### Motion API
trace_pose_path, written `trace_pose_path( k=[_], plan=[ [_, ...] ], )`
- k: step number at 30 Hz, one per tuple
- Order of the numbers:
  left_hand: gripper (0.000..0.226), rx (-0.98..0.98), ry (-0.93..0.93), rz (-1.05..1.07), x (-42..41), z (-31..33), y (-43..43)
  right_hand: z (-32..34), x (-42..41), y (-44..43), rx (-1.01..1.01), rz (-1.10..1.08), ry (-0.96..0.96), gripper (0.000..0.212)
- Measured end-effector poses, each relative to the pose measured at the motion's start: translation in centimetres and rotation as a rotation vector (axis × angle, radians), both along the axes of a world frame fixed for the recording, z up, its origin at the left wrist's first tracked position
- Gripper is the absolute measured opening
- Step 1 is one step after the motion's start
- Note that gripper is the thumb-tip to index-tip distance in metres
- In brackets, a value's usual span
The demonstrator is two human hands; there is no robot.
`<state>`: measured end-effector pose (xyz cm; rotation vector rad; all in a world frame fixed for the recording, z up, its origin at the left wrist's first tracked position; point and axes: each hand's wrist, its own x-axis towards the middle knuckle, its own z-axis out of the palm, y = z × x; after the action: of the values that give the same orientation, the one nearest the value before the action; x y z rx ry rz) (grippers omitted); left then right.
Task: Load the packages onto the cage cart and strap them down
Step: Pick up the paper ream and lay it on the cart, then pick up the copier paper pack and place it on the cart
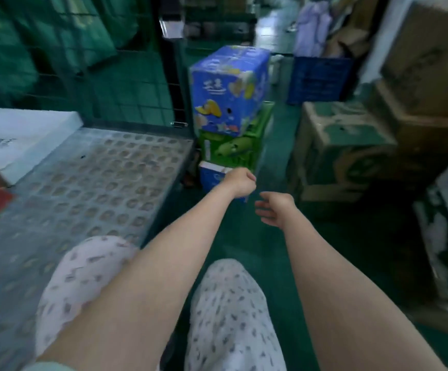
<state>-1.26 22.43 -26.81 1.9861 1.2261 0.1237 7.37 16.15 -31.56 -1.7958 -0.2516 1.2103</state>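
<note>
Beside the stacked boxes, left hand seems fisted; right hand fingers loosely apart.

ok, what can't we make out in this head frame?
Head view:
- left hand: fingers curl away from the camera; its grip is hidden.
- bottom blue box: partly behind the left hand.
- white box: cut by the left edge.
- top blue box: print motion-blurred, unreadable.

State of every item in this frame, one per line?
Blue box: upright, top of stack, not loaded.
Green box: middle of stack.
Small blue box: bottom of stack.
White package: flat on cart deck.
Left hand: fingers curled, grip unclear.
Right hand: open, empty.
</note>
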Motion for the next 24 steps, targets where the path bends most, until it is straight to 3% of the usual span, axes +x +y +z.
trace_pose_path(
  k=[8,12,15,17,19,24],
  plan=[
    [0.036,-0.215,0.088,-0.279,7.4,-7.4,-10.1,-7.1,5.7,-12.6,-0.18,-0.296,0.032,0.03],
    [0.028,-0.286,0.16,-0.378,9.0,-10.1,-13.5,-11.2,5.3,-18.3,-0.267,-0.439,0.11,0.022],
    [0.036,-0.311,0.236,-0.419,9.9,-11.8,-15.6,-13.8,4.4,-21.5,-0.269,-0.526,0.185,0.012],
    [0.034,-0.324,0.281,-0.447,10.4,-13.0,-17.2,-15.1,4.1,-23.5,-0.284,-0.557,0.196,0.022],
    [0.025,-0.346,0.319,-0.486,10.8,-14.1,-19.0,-16.2,3.8,-25.1,-0.327,-0.485,0.138,0.027],
    [0.029,-0.423,0.428,-0.586,11.1,-17.4,-23.4,-19.0,1.5,-29.6,-0.769,-0.199,-0.21,0.019]
  ],
)
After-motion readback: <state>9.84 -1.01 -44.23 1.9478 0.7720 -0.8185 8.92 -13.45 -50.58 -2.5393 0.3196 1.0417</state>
